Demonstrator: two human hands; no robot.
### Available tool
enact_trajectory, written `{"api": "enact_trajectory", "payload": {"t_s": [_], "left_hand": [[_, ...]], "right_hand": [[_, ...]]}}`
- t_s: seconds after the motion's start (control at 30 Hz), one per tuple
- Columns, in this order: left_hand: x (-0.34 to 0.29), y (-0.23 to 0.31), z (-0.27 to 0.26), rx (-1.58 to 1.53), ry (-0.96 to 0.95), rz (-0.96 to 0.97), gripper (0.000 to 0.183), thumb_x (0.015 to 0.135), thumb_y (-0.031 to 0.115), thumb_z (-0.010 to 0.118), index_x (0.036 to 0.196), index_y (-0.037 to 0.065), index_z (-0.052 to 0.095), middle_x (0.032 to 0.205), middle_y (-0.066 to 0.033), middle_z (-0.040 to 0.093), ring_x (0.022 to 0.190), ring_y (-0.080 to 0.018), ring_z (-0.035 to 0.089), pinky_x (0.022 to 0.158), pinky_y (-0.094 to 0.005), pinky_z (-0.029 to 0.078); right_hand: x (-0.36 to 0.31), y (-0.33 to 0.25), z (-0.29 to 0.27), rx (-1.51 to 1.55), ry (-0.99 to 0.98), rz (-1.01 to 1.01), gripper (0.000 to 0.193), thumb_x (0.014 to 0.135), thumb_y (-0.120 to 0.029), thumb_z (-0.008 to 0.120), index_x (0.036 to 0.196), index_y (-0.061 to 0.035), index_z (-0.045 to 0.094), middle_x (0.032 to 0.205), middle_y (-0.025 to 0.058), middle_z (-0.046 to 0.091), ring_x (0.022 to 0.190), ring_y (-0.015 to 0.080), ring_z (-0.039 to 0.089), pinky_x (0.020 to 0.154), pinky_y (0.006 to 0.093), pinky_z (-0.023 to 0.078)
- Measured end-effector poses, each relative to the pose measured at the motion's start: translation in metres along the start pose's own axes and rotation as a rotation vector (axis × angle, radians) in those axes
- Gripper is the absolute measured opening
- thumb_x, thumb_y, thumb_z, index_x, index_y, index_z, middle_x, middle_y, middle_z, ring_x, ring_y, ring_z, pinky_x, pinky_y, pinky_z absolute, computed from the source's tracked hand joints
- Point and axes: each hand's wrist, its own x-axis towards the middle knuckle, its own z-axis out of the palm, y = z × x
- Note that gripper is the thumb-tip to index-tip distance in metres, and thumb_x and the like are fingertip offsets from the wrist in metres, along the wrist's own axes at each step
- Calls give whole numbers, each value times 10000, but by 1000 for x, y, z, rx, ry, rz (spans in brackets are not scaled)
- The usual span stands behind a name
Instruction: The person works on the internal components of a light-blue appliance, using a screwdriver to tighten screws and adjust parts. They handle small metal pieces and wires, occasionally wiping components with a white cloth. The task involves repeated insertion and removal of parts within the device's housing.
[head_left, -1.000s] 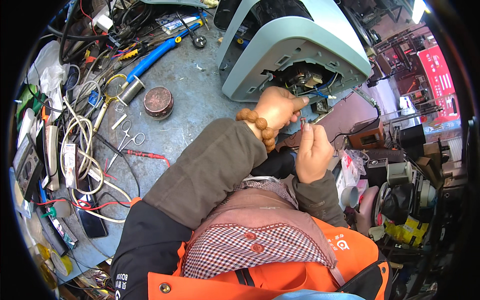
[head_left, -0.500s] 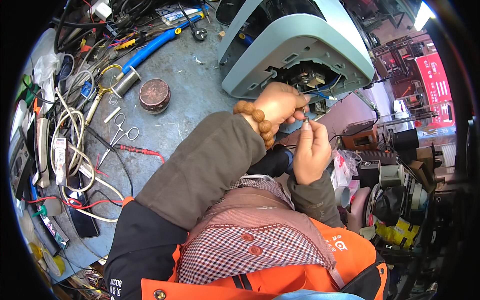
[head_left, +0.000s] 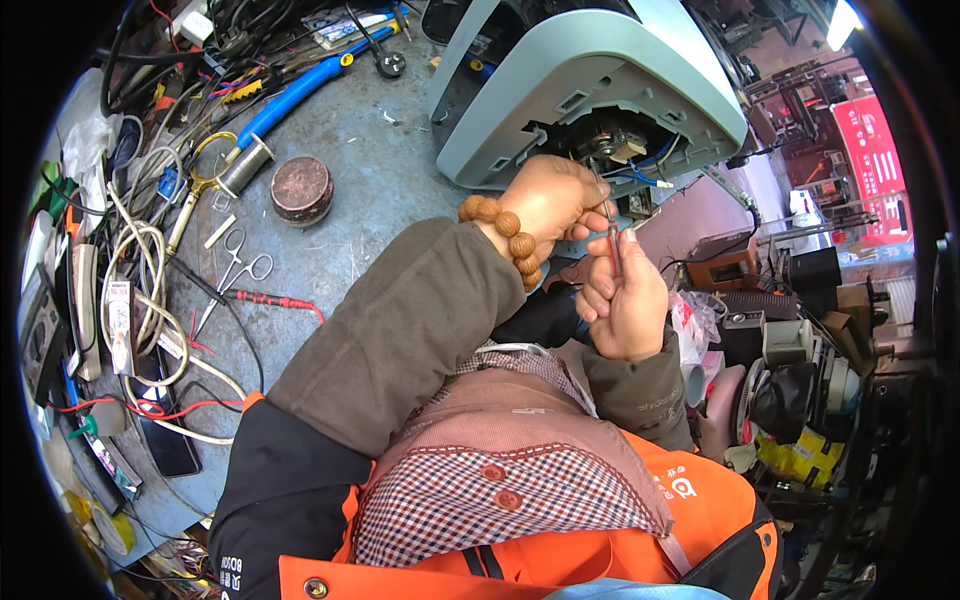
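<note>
My left hand (head_left: 548,200), with a brown beaded bracelet (head_left: 508,222) at its wrist, is closed in a pinch at the opening of a grey appliance housing (head_left: 590,75). Its fingertips meet the thin shaft of a slim metal tool; whether they also hold a wire is hidden. Just below, my right hand (head_left: 632,305) is closed around the lower end of that slim screwdriver-like tool (head_left: 615,245), thumb pressed along it. The shaft points up at the opening, where a metal mechanism (head_left: 610,143) and blue wires (head_left: 640,177) show.
To the left on the blue-grey bench (head_left: 350,190) lie a round dark tin (head_left: 302,190), scissor-like forceps (head_left: 235,268), a solder spool (head_left: 245,165), a blue-handled tool (head_left: 290,100) and tangled cables (head_left: 140,260). Crowded parts and a plastic bag (head_left: 697,325) fill the right side.
My right hand has shifted its grip, from fingertips at the tool's end to fingers curled around it with the thumb along it. The left hand stays almost in place.
</note>
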Motion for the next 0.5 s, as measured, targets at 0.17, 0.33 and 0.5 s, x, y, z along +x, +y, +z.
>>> {"api": "enact_trajectory", "payload": {"t_s": [0.17,0.33,0.5], "left_hand": [[3,-7,1,22,57,29,195,1068,145,730,1043,-48,718,948,-81,718,680,-100,611,635,-233,508],[-2,1,6,40,38,17,200,1070,156,724,1003,-33,733,905,-57,724,694,-93,613,622,-231,494],[-1,1,0,55,28,10,182,1060,137,727,982,-27,744,907,-62,736,696,-87,617,607,-232,487]], "right_hand": [[2,23,16,-1250,306,-829,449,996,-116,823,1353,45,605,859,61,664,725,170,667,691,324,546],[9,18,8,-867,347,-493,269,1127,-211,670,1217,42,651,739,27,600,572,174,587,591,339,522],[6,11,6,-515,135,-366,230,1144,-201,637,1180,24,672,753,16,610,581,135,557,565,299,466]]}}
